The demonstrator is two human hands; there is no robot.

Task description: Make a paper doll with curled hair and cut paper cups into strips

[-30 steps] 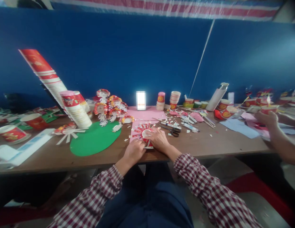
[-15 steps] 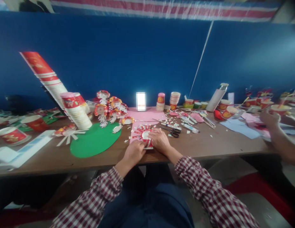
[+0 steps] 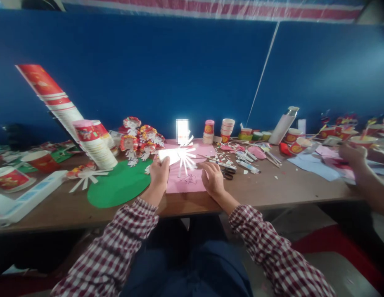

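Note:
My left hand [image 3: 160,173] pinches a cut paper cup [image 3: 186,156] by a flat white flap at its left. Its narrow white strips fan out like rays, with the pale side towards me, above the pink paper [image 3: 188,181]. Dark scribbled marks show on the paper below it. My right hand [image 3: 214,178] holds nothing; it rests at the paper's right edge with fingers loosely bent and thumb apart. Black-handled scissors [image 3: 228,175] and a white marker [image 3: 226,166] lie just right of it.
A green paper oval [image 3: 117,185] lies left, behind it several paper flower figures [image 3: 130,142] and leaning stacked cups [image 3: 96,144]. Paper scraps [image 3: 223,156] and a glue tube [image 3: 249,167] are to the right. Another person's hand [image 3: 353,154] is at far right.
The cut cup has been lifted off the pink paper by my left hand and turned from its red printed side to its white side. My right hand has let go and shifted slightly right.

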